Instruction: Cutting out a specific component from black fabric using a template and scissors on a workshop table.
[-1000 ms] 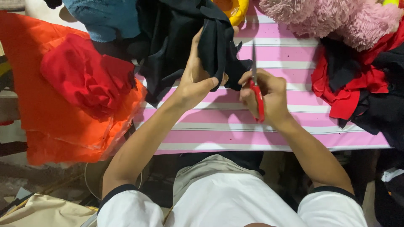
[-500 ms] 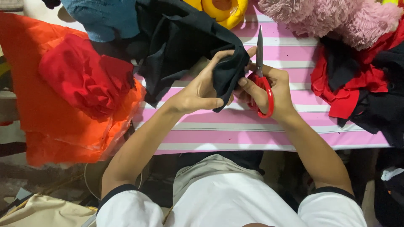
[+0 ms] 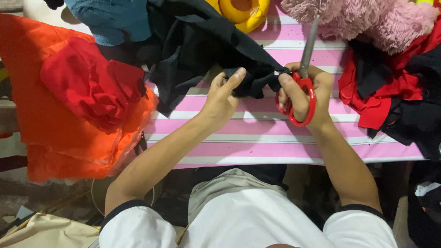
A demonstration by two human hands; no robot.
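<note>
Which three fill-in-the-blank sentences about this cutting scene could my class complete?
1. The right hand holds scissors with handles coloured ____.
2. The left hand pinches a cloth coloured ____.
3. The table cover has white stripes on ____.
4. At the table's left edge hangs a plastic bag coloured ____.

Missing words: red; black; pink; orange

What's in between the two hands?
In the head view, a bunched fold of the black cloth stretches between the left hand and the right hand, which also holds red-handled scissors.
</note>
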